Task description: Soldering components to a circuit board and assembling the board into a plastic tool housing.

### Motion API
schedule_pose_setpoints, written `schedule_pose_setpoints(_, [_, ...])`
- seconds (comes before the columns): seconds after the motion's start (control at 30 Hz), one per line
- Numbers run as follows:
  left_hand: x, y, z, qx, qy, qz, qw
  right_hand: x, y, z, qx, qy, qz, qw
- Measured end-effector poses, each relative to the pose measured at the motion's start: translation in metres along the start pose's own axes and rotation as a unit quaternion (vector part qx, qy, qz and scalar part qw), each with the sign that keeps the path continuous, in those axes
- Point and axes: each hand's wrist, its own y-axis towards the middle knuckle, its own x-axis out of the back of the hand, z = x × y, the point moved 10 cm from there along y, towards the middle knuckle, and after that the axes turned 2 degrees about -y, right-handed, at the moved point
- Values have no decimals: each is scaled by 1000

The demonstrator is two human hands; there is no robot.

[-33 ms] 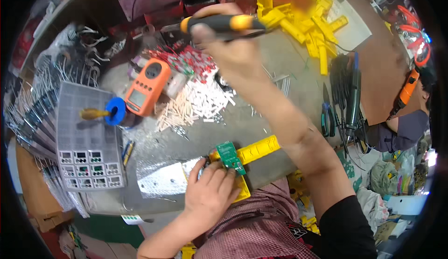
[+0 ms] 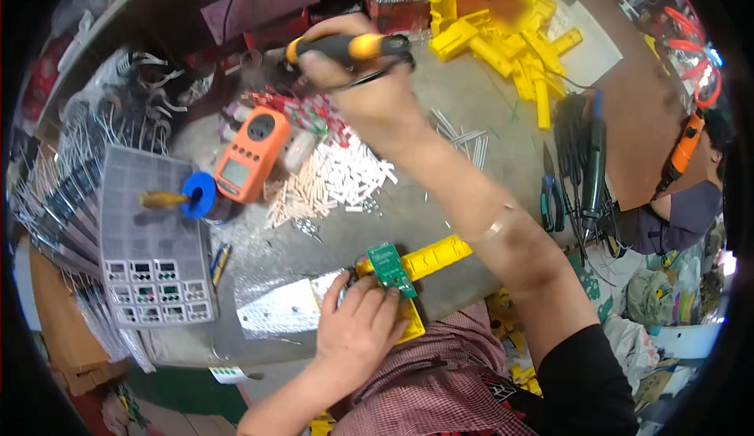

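Grey counter [image 2: 471, 114] filling the frame centre. Grey compartment tray [image 2: 149, 239] at left. Heap of yellow plastic parts [image 2: 510, 39] at upper right. Right hand [image 2: 369, 82], upper centre, closed around a black-and-orange handled tool [image 2: 349, 47], held level above the counter. Left hand [image 2: 361, 326], lower centre, fingers curled down on a yellow holder [image 2: 428, 257], fingertips touching a small green circuit board [image 2: 390, 267] seated on it. Orange meter [image 2: 251, 153] left of centre, just beside a scatter of white pieces [image 2: 338, 177]. Blue ring [image 2: 200, 194] at the tray's edge.
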Motion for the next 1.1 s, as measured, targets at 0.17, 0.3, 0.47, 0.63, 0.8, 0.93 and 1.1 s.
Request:
schedule_pose_setpoints(0.17, [-5,-3,3,5,18,-1,1000,-72,6,-69,-32,-172,112,978])
schedule_pose_setpoints(0.3, [-1,-3,-10,-56,82,-17,995,-93,-20,-90,-111,-287,241,921])
schedule_pose_setpoints(0.47, [-2,-8,10,-16,28,-19,999,44,-49,8,-33,-328,172,928])
schedule_pose_setpoints(0.63, [24,-8,3,-55,-20,-90,994,341,-90,86,-182,-557,-117,802])
schedule_pose_setpoints(0.8, [43,2,-2,-49,13,-142,989,473,-149,28,-355,-622,1,698])
schedule_pose_setpoints(0.93, [40,11,-12,-47,68,-145,986,484,-143,-4,-411,-555,-21,723])
schedule_pose_setpoints(1.1, [41,11,-19,-35,86,-161,982,455,-99,28,-234,-689,-39,684])
